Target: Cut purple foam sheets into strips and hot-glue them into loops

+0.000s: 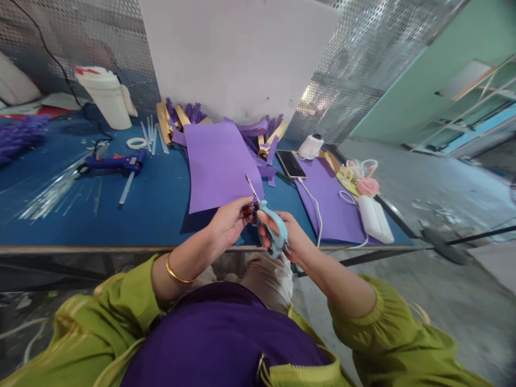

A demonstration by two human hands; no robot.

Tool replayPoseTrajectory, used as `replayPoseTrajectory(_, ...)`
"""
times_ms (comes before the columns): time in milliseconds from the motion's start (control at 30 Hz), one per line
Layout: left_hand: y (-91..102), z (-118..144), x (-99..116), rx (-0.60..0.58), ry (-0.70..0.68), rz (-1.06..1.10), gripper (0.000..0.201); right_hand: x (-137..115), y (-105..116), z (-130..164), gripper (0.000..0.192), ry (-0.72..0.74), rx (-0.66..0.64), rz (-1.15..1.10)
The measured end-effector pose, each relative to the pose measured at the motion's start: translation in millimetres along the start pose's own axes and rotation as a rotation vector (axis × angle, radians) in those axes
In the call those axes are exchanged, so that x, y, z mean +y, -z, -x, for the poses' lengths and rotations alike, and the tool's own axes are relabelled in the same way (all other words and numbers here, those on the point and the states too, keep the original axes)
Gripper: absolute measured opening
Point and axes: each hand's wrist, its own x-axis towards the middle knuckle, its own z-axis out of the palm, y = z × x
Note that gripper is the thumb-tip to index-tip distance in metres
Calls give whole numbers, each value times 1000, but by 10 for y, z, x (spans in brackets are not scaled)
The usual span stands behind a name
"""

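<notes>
Two bare hands meet at the near edge of a blue-topped table (161, 226), low over a large purple sheet (220, 161). The right hand (296, 234) is closed around the light-blue handles of a pair of scissors (277, 219), whose blade points away over the sheet's near right corner. The left hand (226, 223) has its fingers drawn together at the sheet's near edge, beside the scissors; whether they pinch the sheet or a small piece is too hidden to tell.

Beyond the sheet, its far end is crowded by tan-wrapped bundles (163, 122) with purple flowers and by loose purple strips (271, 172), all before an upright white board (242, 54). Left of the sheet lie a blue glue gun (115, 162) with a stick jutting from it, a tape roll (128, 144), several glue sticks (162, 141) and a scatter of clear strands (56, 193); a white tumbler (105, 97) stands behind them. Purple sprigs (20, 137) fill the far left.

On the right, more purple sheets (332, 212) are partly covered by a white block (375, 219) and a cable (312, 196), which runs from a phone (292, 165) toward the table's near edge. Near the block sit a pink rose (368, 186) and a white spool-like object (310, 148).
</notes>
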Motion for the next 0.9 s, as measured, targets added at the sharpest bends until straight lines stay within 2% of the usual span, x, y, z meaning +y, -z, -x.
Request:
replayPoseTrajectory(200,-16,15,38,28,5,25,24,-42,-32,28,54,-16,-7,7)
replayPoseTrajectory(333,-29,36,22,63,-44,18,28,-7,10,-11,51,-16,-16,-19)
replayPoseTrajectory(567,-34,99,-62,48,-69,-52,27,-1,105,-131,51,-14,-16,-6)
replayPoseTrajectory(900,28,39,-123,28,-117,-94,23,10,78,-164,52,15,-11,-29)
